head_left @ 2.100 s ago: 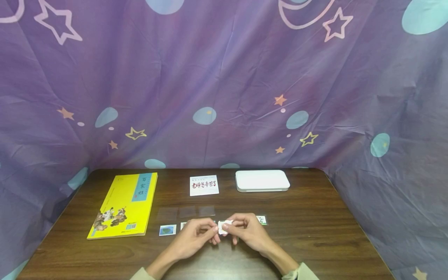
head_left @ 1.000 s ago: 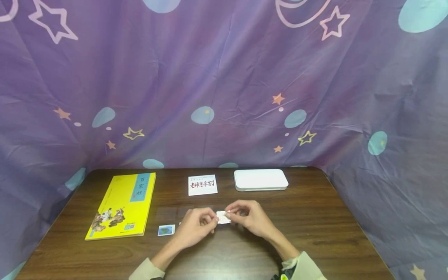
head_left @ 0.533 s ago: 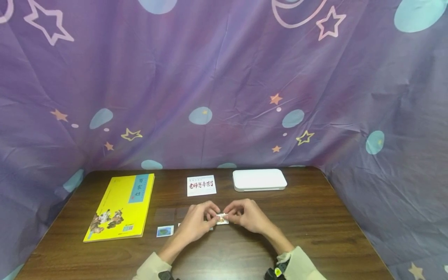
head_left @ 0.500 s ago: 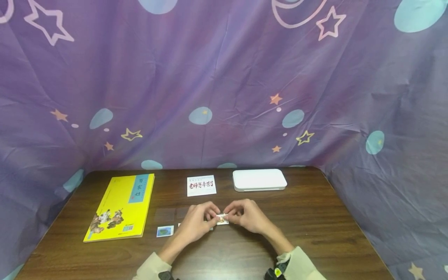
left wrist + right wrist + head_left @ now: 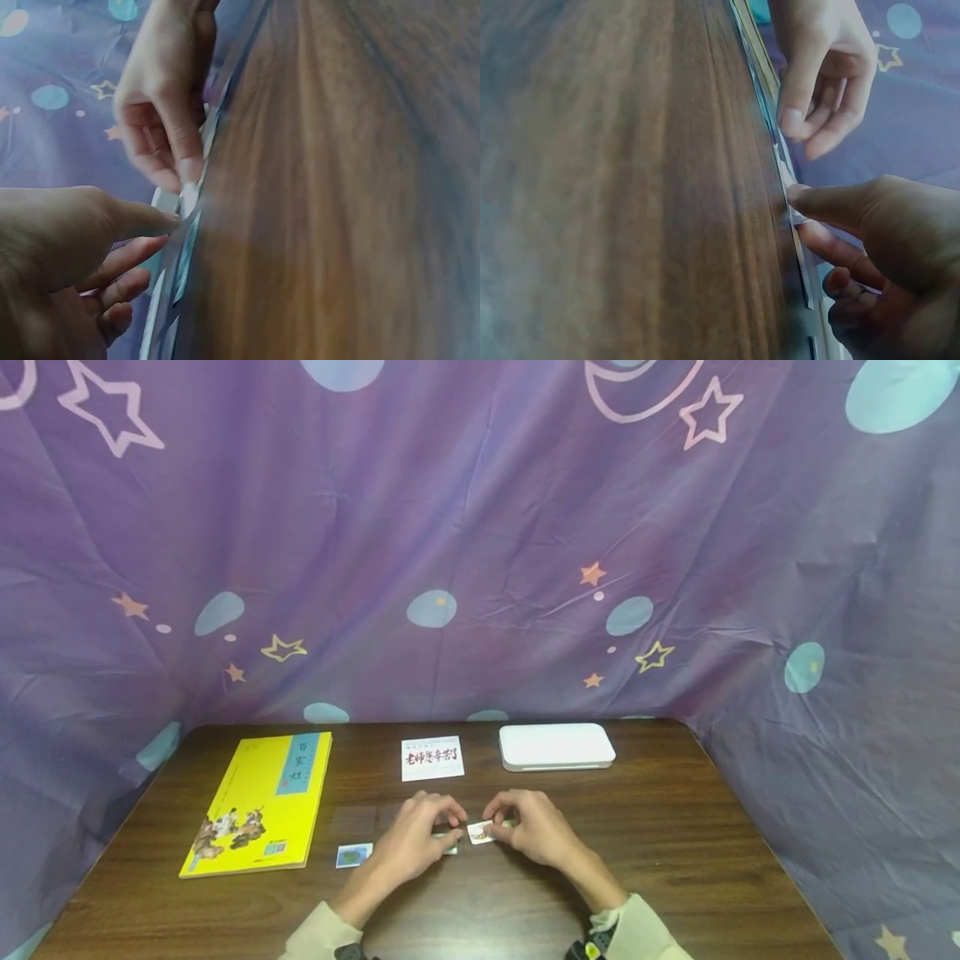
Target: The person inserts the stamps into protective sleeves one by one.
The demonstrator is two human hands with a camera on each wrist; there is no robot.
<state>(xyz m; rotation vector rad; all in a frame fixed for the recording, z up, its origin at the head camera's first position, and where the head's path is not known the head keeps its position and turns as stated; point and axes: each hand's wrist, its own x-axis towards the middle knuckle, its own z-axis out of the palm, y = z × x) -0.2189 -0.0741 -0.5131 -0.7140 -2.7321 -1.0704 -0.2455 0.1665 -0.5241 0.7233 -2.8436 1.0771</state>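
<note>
In the head view my right hand (image 5: 536, 831) pinches a small white-edged stamp (image 5: 478, 833) with a coloured picture, low over the table. My left hand (image 5: 416, 831) is just left of it, thumb and index finger apart with a gap between them. The right wrist view shows the stamp as a thin pale strip (image 5: 786, 174) at the right thumb (image 5: 810, 196), and the left fingertips just beyond it. Below the left fingers, a greenish stamp (image 5: 451, 850) is mostly hidden. A blue stamp (image 5: 352, 856) lies further left.
Behind the blue stamp lie clear sleeves (image 5: 354, 820), partly covered by the left hand. A yellow book (image 5: 258, 802) is at the left, a white card with red writing (image 5: 432, 758) at the back middle, and a white flat case (image 5: 557, 747) at the back right.
Both hands moved slightly away from me, and the stamp was turned from its plain side to its picture side. The left fingers have let go of its left edge.
</note>
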